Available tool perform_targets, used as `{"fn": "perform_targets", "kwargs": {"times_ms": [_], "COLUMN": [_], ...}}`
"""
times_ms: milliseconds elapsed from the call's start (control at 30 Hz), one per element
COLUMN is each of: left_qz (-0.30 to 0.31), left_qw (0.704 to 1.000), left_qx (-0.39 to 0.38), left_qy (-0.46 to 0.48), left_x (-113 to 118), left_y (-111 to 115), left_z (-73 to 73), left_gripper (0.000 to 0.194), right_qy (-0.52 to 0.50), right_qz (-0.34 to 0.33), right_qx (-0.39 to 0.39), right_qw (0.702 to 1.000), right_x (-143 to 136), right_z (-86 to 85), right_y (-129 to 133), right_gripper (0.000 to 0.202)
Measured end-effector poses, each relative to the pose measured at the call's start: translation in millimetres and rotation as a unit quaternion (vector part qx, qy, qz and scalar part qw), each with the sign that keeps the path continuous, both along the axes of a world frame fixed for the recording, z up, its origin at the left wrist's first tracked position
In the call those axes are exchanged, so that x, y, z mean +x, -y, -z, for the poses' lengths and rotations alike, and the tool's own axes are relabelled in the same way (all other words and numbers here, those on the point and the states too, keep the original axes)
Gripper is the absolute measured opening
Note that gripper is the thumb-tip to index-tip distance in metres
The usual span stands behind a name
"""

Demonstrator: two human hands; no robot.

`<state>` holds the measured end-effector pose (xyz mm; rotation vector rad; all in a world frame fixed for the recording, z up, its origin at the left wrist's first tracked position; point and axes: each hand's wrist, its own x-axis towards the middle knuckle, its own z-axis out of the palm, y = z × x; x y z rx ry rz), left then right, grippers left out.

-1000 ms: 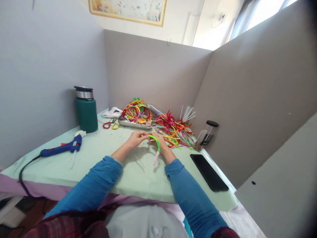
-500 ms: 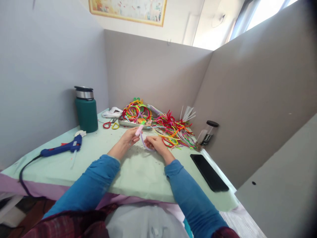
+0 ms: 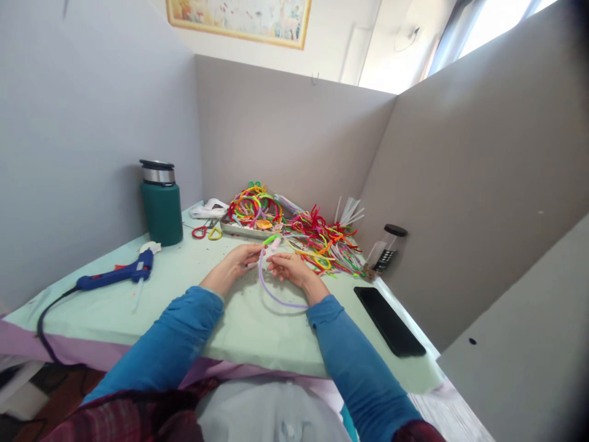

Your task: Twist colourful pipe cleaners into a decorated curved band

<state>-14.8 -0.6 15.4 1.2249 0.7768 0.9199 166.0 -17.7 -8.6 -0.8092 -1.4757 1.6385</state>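
My left hand [image 3: 239,263] is closed, with fingertips pinching a pipe-cleaner piece. From it a green tip [image 3: 270,239] and a thick pink part [image 3: 276,244] stick out to the right. A long purple pipe cleaner [image 3: 265,287] hangs from the same fingertips and curves down toward my right wrist. Close by on the right is my right hand [image 3: 291,270], its fingers bent and a little apart, with nothing visible between them. The purple strand's far end lies at the right cuff.
Beyond my hands are a metal tray [image 3: 246,231] of bent pipe cleaners and a loose colourful pile [image 3: 326,239]. At left stand a green bottle [image 3: 162,212], a blue glue gun [image 3: 115,277] and scissors [image 3: 215,233]. A black phone [image 3: 389,320] and a clear black-lidded container [image 3: 387,248] are at right.
The pink and green piece has turned from upright to pointing right. My right fingers have come off the purple strand, which now sweeps in a longer curve toward my right wrist.
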Motion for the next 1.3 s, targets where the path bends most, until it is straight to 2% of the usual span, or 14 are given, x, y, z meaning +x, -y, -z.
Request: {"fn": "perform_targets", "kwargs": {"times_ms": [67, 133, 300, 467, 600, 967, 1300], "left_qz": [0.020, 0.021, -0.007, 0.009, 0.012, 0.003, -0.017], "left_qw": [0.999, 0.996, 0.987, 0.983, 0.983, 0.982, 0.979], "left_qx": [-0.014, -0.016, 0.010, 0.016, 0.014, 0.029, 0.032], "left_qy": [-0.028, -0.087, -0.157, -0.184, -0.182, -0.186, -0.201], "left_x": [3, 7, 11, 11, 11, 12, 14], "left_y": [3, 7, 14, 18, 18, 11, 10], "left_z": [1.2, 2.9, 4.3, -0.5, -0.7, 9.6, 11.8], "left_gripper": [0.016, 0.021, 0.030, 0.029, 0.029, 0.028, 0.024], "right_qy": [-0.023, -0.025, 0.032, 0.057, 0.063, 0.080, 0.104], "right_qz": [0.096, 0.134, 0.098, 0.105, 0.104, 0.089, 0.115], "right_qx": [0.004, 0.014, 0.078, 0.079, 0.079, 0.123, 0.133], "right_qw": [0.995, 0.991, 0.992, 0.990, 0.989, 0.985, 0.979], "right_x": [0, 0, -1, -2, -2, -3, -4], "right_z": [2.3, 2.5, 2.1, 2.5, 1.8, 5.2, 5.6], "right_y": [-5, -7, 0, 1, 1, 1, 0], "right_gripper": [0.027, 0.031, 0.029, 0.024, 0.021, 0.022, 0.018]}}
